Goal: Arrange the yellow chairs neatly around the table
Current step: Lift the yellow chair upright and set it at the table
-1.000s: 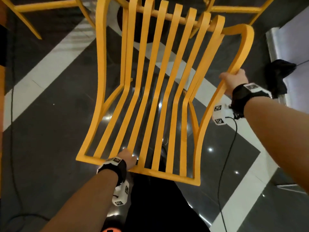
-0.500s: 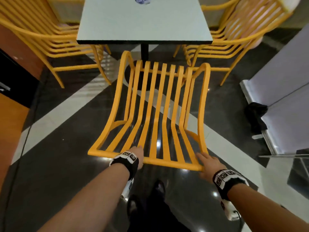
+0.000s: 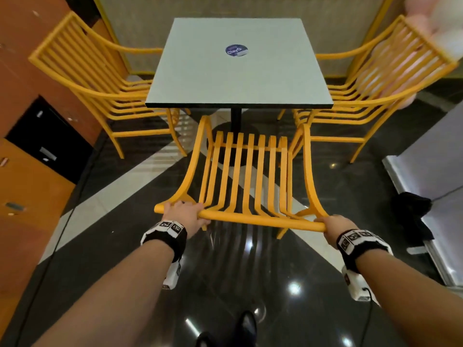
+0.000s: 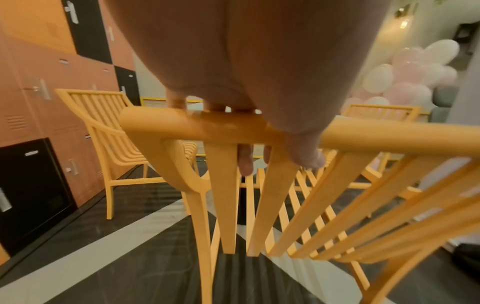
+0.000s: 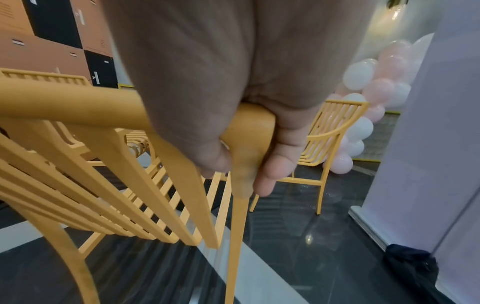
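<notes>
both hands, left (image 3: pixel 184 213) and right (image 3: pixel 337 227), curled round the chair (image 3: pixel 246 181) back rail at 6 o'clock. gripped wide apart, likely for steering it squarely toward the table (image 3: pixel 238 71) at 12.

The near side of the table (image 3: pixel 239 78) is blocked by the near yellow chair (image 3: pixel 246 176), whose front reaches the table's near edge. The left chair (image 3: pixel 95 86) fills the table's left side and the right chair (image 3: pixel 370 78) its right, each pushed under the top. Narrow strips of dark floor (image 3: pixel 140 186) stay open between the near chair and each side chair. Orange and black lockers (image 3: pixel 32 136) wall off the far left; a pale panel (image 3: pixel 431 156) and a black bag (image 3: pixel 413 209) crowd the right. Near floor behind the chair lies open.
</notes>
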The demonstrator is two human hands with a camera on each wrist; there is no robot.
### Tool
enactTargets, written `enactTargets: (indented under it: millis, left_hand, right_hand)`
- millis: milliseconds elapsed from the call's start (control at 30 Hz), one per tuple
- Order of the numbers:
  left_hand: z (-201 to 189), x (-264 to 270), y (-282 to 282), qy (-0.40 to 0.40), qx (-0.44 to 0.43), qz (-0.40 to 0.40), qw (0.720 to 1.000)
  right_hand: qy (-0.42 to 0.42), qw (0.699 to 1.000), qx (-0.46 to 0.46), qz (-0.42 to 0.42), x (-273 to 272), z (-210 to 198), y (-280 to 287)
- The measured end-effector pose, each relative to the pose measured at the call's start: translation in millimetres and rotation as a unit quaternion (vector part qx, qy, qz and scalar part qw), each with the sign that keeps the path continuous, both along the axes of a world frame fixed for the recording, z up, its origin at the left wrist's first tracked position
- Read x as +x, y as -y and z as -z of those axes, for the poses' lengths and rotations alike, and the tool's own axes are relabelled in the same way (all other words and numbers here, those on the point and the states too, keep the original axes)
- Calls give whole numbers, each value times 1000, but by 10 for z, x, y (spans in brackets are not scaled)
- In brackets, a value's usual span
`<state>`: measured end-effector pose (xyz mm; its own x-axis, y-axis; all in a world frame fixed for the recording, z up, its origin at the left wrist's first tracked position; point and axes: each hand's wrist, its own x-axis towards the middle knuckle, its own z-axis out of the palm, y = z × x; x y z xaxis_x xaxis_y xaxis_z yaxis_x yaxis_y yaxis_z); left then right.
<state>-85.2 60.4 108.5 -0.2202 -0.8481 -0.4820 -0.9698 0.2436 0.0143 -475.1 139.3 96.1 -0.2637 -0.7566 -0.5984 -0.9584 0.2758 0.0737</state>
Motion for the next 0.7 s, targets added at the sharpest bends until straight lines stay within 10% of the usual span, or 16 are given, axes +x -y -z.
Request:
enactTargets:
  millis: [700]
  left_hand:
    - [-137,-124,832,48,24,-152,987]
  right_hand:
    - [-50,998,-11,28,-197,-220,1141]
